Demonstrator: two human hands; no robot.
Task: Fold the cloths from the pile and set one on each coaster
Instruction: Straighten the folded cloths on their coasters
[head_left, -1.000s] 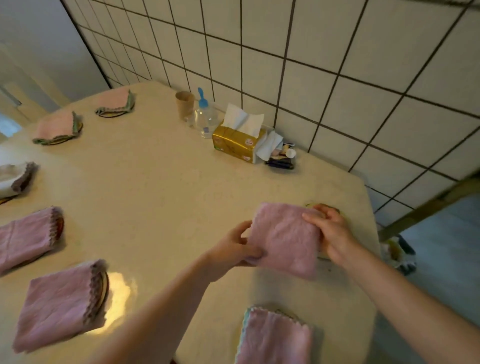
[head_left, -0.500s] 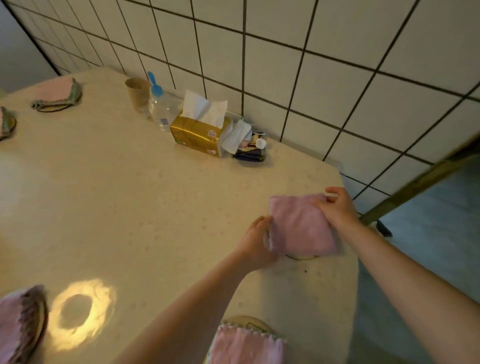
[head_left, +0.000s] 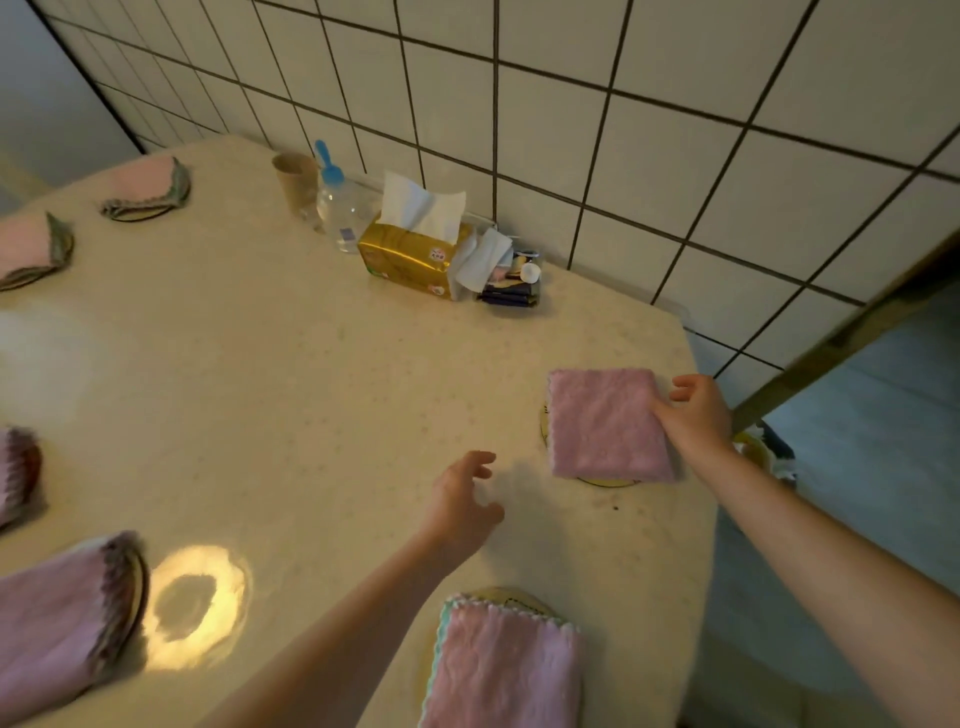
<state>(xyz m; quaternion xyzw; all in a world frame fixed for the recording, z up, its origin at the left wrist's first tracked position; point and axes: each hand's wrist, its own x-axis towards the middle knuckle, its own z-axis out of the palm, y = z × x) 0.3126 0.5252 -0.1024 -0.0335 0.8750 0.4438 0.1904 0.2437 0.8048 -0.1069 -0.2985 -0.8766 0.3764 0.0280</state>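
A folded pink cloth (head_left: 605, 423) lies flat on a round coaster (head_left: 608, 482) near the table's right edge; only the coaster's rim shows. My right hand (head_left: 696, 413) rests against the cloth's right edge with its thumb, the fingers lifted off it. My left hand (head_left: 462, 499) hovers over bare table to the cloth's lower left, fingers loosely curled and holding nothing. Other folded pink cloths sit on coasters: one at the bottom (head_left: 504, 670), two at the left (head_left: 57, 613) (head_left: 15, 473) and two at the back left (head_left: 145, 182) (head_left: 31, 244).
Against the tiled wall stand a gold tissue pack (head_left: 410, 249), a clear bottle with a blue cap (head_left: 337, 202), a paper cup (head_left: 296, 176) and a small box of odds and ends (head_left: 511, 280). The table edge (head_left: 701, 467) drops off just right of my right hand.
The cloth has been laid down on the coaster. My left hand has let go and drawn back to the lower left; my right hand's fingers have loosened at the cloth's edge.
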